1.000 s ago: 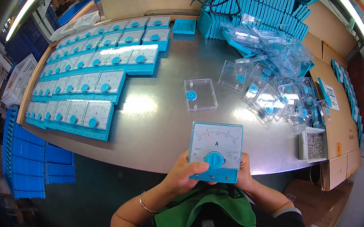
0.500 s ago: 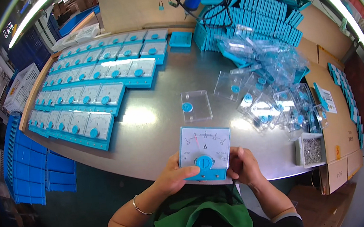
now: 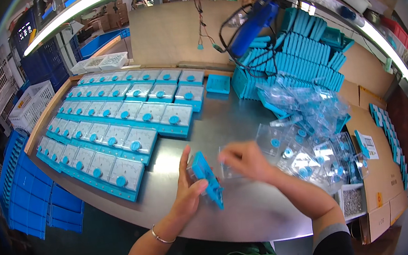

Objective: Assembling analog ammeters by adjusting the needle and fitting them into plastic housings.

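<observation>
My left hand (image 3: 190, 194) grips a panel meter (image 3: 202, 170) with a light-blue base, turned nearly edge-on above the table's front part. Its dial face is mostly turned out of sight. My right hand (image 3: 248, 160) is raised to the right of the meter, blurred, with its fingers curled in. Any small thing in those fingers is hidden. Under and beside that hand shows part of a clear plastic cover (image 3: 228, 170), mostly covered by the fingers.
Rows of finished-looking meters (image 3: 130, 137) fill the table's left. At right lie a heap of clear covers (image 3: 306, 104), stacked blue bases (image 3: 305, 49) and a white box of small metal parts (image 3: 353, 201). A blue power screwdriver (image 3: 255, 25) hangs above. One blue base (image 3: 218, 83) lies at the back.
The meter has swung from face-up to nearly edge-on, now in my left hand alone. My right hand has left it and moved up over the lone clear cover. The view has tilted upward.
</observation>
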Demonstrator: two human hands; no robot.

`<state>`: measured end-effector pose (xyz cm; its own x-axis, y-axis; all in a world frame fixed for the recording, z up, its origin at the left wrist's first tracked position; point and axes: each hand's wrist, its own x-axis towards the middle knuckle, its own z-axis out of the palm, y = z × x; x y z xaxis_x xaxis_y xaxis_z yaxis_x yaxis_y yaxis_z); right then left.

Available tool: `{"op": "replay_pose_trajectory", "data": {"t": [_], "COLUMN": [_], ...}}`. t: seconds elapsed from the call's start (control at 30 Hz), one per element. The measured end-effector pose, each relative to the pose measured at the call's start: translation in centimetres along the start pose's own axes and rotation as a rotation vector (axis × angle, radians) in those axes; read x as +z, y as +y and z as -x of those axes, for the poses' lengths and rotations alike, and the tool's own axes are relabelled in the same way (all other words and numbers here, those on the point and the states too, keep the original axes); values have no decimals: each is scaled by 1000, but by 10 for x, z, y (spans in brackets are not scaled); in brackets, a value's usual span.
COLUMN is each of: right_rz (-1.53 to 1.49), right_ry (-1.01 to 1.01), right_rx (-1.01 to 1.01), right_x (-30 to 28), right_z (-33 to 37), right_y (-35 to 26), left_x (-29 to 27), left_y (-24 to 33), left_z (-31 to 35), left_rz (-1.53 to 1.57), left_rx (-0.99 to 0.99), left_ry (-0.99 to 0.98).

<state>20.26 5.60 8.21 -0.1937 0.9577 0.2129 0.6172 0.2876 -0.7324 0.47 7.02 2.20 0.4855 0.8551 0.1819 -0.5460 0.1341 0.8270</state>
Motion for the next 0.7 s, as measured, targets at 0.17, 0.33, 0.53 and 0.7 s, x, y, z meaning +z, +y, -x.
{"op": "replay_pose_trajectory", "data": {"t": [0.17,0.33,0.53,0.7], "right_rz": [647,777,686,-97], "right_ry": [356,321,568,311], "right_rx": [98,401,4,92], "right_x": [-16,-24,-31,-65], "right_z": [-120,-172,-124,-22], "right_y": [121,181,157,7], "left_x": [-16,-15,-16,-22], "left_y": [-6,-2,4,3], "left_z": [2,2,2,6], "left_rz": [314,374,332,401], "left_rx": [-213,-422,-368,-119], "left_ry": [-42,-162,-170,-114]}}
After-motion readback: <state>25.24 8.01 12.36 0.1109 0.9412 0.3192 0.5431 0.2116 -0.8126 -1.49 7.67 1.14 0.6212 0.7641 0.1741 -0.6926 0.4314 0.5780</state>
